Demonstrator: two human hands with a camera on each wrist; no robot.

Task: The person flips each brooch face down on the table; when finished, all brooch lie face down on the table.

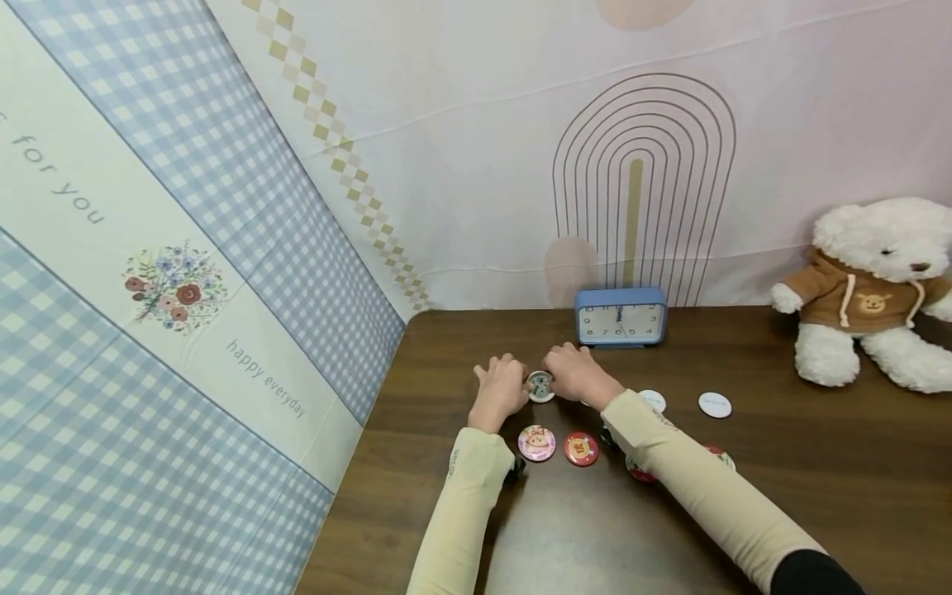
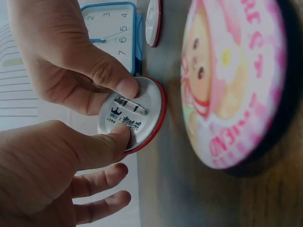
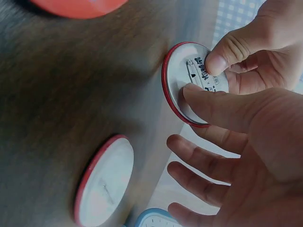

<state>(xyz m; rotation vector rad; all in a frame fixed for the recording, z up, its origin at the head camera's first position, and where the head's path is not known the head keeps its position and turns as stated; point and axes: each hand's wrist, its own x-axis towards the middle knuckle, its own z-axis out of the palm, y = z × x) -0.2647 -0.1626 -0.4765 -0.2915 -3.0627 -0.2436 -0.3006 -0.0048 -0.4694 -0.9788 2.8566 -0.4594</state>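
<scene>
A round button badge (image 1: pixel 540 387) is held up off the table between both hands, its silver back with a safety-pin clasp facing me. My left hand (image 1: pixel 501 390) pinches one edge, the thumb (image 2: pixel 116 139) pressed on the metal back. From the opposite side my right hand (image 1: pixel 578 373) pinches it too, thumb (image 3: pixel 208 104) near the clasp and the other fingers spread. The red rim of the badge (image 3: pixel 167 75) shows in the right wrist view; its front is hidden. Nearer to me lie a pink cartoon badge (image 1: pixel 537 443) and a red badge (image 1: pixel 581 449).
White-backed badges (image 1: pixel 716 405) lie face down to the right. More badges (image 1: pixel 721 457) sit partly behind the right sleeve (image 1: pixel 692 471). A blue clock (image 1: pixel 621 318) stands by the back wall, and a white teddy bear (image 1: pixel 870 289) sits at the right.
</scene>
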